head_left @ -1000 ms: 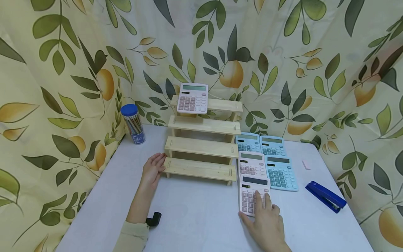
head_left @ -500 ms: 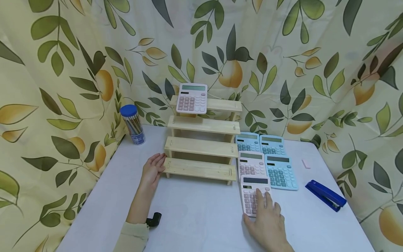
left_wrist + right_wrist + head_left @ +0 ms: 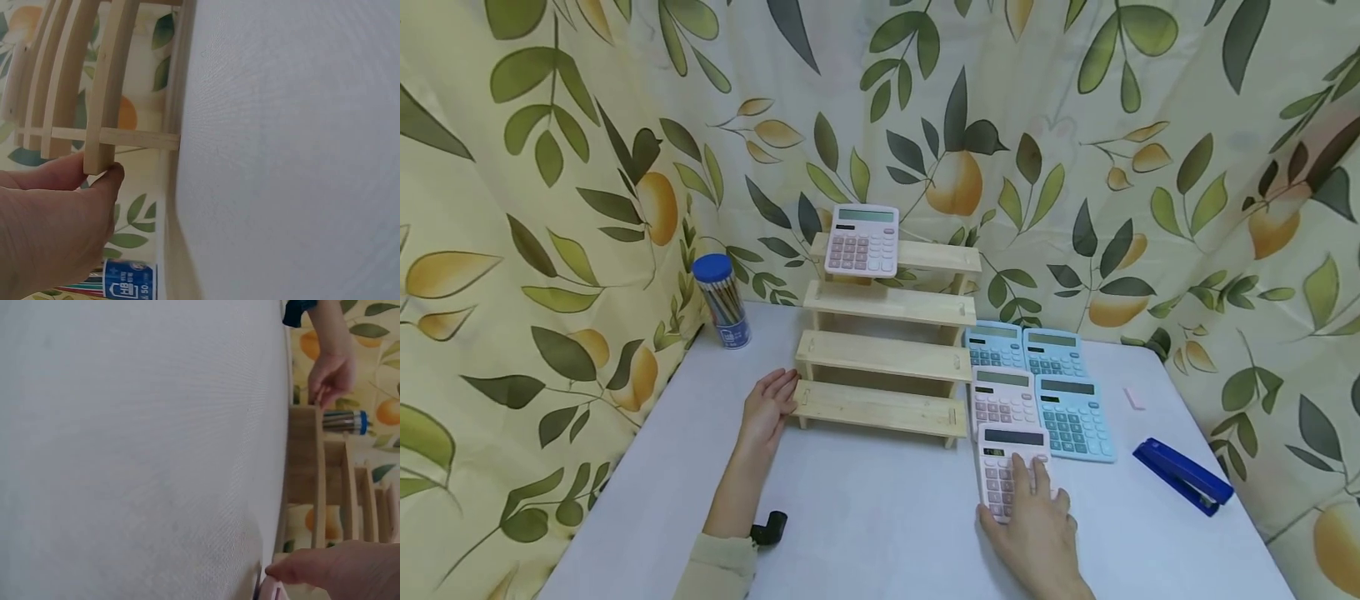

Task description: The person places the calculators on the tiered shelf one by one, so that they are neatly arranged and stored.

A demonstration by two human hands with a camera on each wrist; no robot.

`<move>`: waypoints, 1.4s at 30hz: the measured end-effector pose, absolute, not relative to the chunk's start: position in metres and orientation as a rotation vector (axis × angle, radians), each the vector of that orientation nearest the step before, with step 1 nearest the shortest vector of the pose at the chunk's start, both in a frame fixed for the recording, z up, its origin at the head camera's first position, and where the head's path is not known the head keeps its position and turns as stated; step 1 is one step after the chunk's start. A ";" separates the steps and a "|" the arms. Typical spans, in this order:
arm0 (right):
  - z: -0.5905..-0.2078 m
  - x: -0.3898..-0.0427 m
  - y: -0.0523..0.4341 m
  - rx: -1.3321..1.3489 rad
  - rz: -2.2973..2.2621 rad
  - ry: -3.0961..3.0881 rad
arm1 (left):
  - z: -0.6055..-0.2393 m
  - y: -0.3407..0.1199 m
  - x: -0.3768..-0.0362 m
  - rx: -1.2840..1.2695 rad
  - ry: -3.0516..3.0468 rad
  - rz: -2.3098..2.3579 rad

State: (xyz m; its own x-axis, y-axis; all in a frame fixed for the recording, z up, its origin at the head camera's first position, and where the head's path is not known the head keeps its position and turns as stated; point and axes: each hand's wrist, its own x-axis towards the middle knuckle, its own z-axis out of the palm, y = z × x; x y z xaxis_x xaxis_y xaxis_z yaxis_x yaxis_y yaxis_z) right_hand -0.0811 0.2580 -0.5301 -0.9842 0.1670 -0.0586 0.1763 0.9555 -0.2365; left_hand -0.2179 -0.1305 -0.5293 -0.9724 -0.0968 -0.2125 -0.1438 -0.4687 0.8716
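A stepped wooden rack [image 3: 883, 354] stands on the table. My left hand [image 3: 769, 404] pinches the left end of its lowest board [image 3: 103, 125] between thumb and fingers. On the top step leans a pink calculator [image 3: 862, 240]. My right hand [image 3: 1037, 529] holds another pink calculator [image 3: 996, 475], flat at the front, with the thumb at its lower left edge and fingertips over the keys. Part of its right side is hidden under the hand. Behind it lie a further pink calculator [image 3: 1002, 396] and several blue ones, among them a blue calculator [image 3: 1077, 421].
A blue stapler [image 3: 1182, 475] lies to the right, with a small pink eraser-like block [image 3: 1134, 398] behind it. A blue-lidded tub of pencils [image 3: 722, 300] stands left of the rack. Leaf-patterned curtain [image 3: 1075, 167] hangs behind the white table [image 3: 865, 517].
The front pink calculator has shifted slightly right under my right hand and turned a little. My left hand stays at the rack's lowest board. The head view has tipped slightly.
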 end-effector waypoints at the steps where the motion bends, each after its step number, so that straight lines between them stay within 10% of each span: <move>1: -0.530 -0.081 0.258 0.264 -0.377 3.078 | -0.530 -0.130 -0.218 -0.361 1.605 2.642; 42: -0.472 -0.090 0.257 0.071 -0.559 3.405 | -0.533 -0.129 -0.218 -0.377 1.661 2.633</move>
